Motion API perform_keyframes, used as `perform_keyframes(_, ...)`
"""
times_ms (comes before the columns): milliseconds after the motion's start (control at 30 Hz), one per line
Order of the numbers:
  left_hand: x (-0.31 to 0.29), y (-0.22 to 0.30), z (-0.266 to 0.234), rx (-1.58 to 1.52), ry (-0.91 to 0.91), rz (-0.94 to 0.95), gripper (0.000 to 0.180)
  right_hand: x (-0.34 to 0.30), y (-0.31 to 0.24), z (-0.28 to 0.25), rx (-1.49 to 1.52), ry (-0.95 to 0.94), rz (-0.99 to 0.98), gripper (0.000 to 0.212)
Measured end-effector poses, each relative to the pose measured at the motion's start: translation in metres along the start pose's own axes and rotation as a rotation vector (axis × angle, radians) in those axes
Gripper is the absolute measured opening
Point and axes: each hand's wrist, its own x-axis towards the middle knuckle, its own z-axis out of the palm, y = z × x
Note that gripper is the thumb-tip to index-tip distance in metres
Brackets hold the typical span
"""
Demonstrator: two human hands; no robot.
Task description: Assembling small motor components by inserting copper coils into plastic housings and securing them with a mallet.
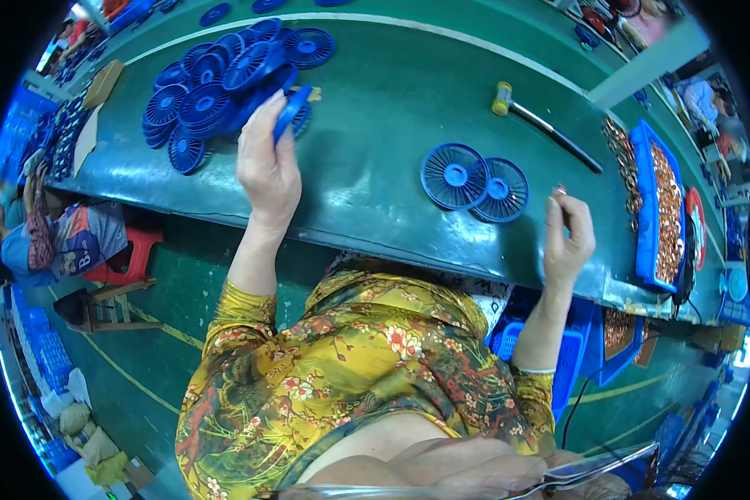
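A pile of blue round grilles lies just left of the left hand's fingers, which are clamped on a blue plastic piece. Two overlapping grilles lie between the hands, nearer the right fingers. Beyond those fingers lies a hammer. The right hand's thumb and fingertips close on a small coppery piece; right of them sits a blue tray.

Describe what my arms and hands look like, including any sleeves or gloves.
Your left hand and right hand are bare, with no gloves. Both sleeves are yellow with a floral print, red and pale blossoms among dark green patches, and end partway along the forearms, leaving the wrists uncovered.
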Motion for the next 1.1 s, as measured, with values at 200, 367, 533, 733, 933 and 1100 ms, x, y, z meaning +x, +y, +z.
perform_keyframes(200, -0.020, 0.019, 0.010, 0.071, -0.372, -0.047, 0.054, 0.001, -0.032, 0.027, 0.069, -0.024, -0.199, 0.016)
perform_keyframes(367, -0.026, 0.029, 0.001, 0.119, -0.823, 0.012, 0.058, -0.004, -0.035, 0.034, 0.028, -0.014, -0.230, 0.020)
perform_keyframes(533, -0.024, 0.050, 0.007, -0.263, -0.465, -0.471, 0.030, -0.002, -0.054, 0.037, 0.018, -0.012, -0.390, 0.024)
perform_keyframes(733, -0.031, 0.084, 0.027, -0.796, -0.452, -0.766, 0.042, -0.005, -0.080, 0.052, 0.082, -0.050, -0.515, 0.028)
perform_keyframes(933, -0.032, 0.104, 0.027, -0.787, -0.465, -0.609, 0.035, -0.001, -0.088, 0.069, 0.017, -0.105, -0.517, 0.021)
perform_keyframes(1100, -0.050, 0.101, 0.034, -0.703, -0.449, -0.442, 0.030, -0.003, -0.094, 0.074, 0.005, -0.200, -0.339, 0.016)
